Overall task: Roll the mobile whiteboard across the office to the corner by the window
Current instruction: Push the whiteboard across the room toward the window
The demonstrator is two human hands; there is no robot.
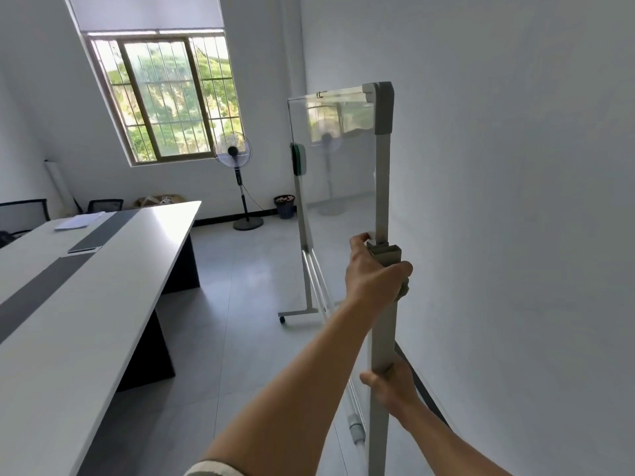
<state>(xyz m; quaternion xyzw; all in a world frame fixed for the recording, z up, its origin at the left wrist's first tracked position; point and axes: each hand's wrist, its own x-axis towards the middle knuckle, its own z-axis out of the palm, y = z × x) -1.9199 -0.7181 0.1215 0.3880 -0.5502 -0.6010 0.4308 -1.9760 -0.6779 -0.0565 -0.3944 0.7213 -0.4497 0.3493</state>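
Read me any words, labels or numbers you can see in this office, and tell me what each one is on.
No text here can be read.
Whiteboard: the surface shows only reflections, no writing.
Fan: marks on its control panel are too small to read.
Papers on the table: too blurred to read.
Box under the window: a pale label, too small to read.
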